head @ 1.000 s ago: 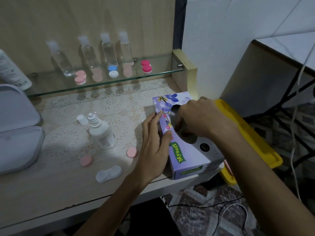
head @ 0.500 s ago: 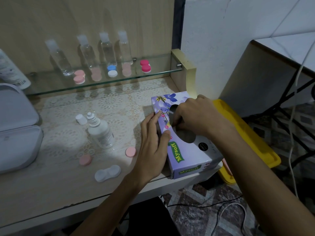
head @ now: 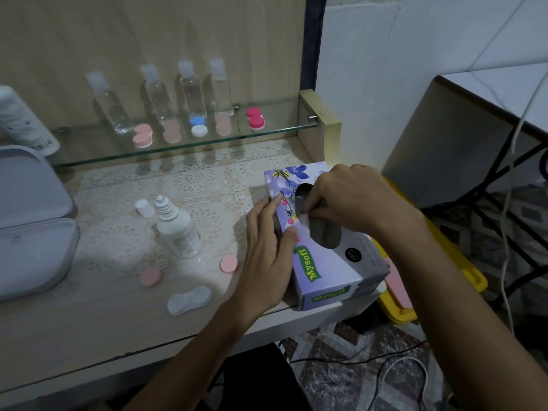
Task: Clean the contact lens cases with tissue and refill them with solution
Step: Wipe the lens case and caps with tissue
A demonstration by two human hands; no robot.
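A wood-panel back wall (head: pixel 148 31) meets a white wall (head: pixel 385 69). Patterned floor tiles (head: pixel 341 381) carry loose cables (head: pixel 400 366); a dark-legged table (head: pixel 489 93) stands right.

Two bare forearms reach in from the near edge. The left hand (head: pixel 268 256) lies flat, fingers straight and together, thumb tucked to the right (palm side hidden). The right hand (head: pixel 355 197) sits just to its right and farther away, knuckles up, fingers curled downward with the fingertips (head: pixel 308 209) bunched together.
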